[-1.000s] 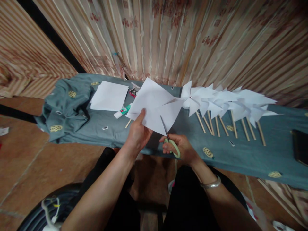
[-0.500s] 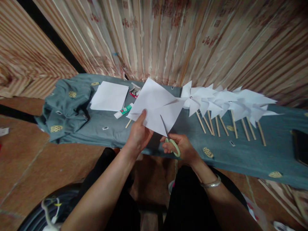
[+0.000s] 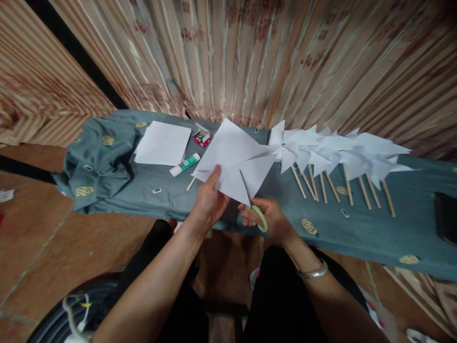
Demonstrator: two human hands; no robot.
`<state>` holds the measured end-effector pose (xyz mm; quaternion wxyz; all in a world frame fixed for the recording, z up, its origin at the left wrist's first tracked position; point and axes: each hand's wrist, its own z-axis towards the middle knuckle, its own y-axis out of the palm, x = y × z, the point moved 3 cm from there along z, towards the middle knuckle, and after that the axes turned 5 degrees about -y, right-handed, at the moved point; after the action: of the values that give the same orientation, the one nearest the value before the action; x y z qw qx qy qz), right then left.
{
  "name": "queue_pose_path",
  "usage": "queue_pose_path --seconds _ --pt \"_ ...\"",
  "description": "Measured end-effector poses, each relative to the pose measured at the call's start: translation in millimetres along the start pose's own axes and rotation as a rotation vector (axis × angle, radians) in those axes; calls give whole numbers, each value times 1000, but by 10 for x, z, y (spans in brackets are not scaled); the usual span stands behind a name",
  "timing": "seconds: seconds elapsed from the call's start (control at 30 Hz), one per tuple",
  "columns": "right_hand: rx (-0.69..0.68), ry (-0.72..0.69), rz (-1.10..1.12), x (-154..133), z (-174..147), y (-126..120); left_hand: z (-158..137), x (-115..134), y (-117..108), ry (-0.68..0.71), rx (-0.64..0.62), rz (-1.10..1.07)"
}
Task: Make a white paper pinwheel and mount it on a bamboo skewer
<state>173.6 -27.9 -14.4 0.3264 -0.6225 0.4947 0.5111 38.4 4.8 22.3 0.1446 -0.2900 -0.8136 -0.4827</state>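
Note:
Held up in front of me is a white square sheet of paper, one corner towards me, with slits running in from its edges. My left hand grips its lower left part, thumb on top and fingers underneath. Around the pale green handles of a pair of scissors my right hand is closed. The blades are at the paper's near corner, by a slit that runs inward; part of them is hidden by the sheet.
On the cloth-covered table lie a paper stack, a glue tube and a small red-and-white box of metal pieces. Several paper pinwheels on wooden sticks stretch rightward. A dark phone-like object sits far right.
The paper and my left hand have shifted slightly right and towards me, uncovering more of the small box. My right hand with the scissors is almost unmoved.

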Motion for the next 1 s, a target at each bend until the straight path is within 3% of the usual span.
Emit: queue_pose_path --seconds 1.0 --pt "30 -18 18 -9 -14 -2 27 -27 19 4 -4 14"
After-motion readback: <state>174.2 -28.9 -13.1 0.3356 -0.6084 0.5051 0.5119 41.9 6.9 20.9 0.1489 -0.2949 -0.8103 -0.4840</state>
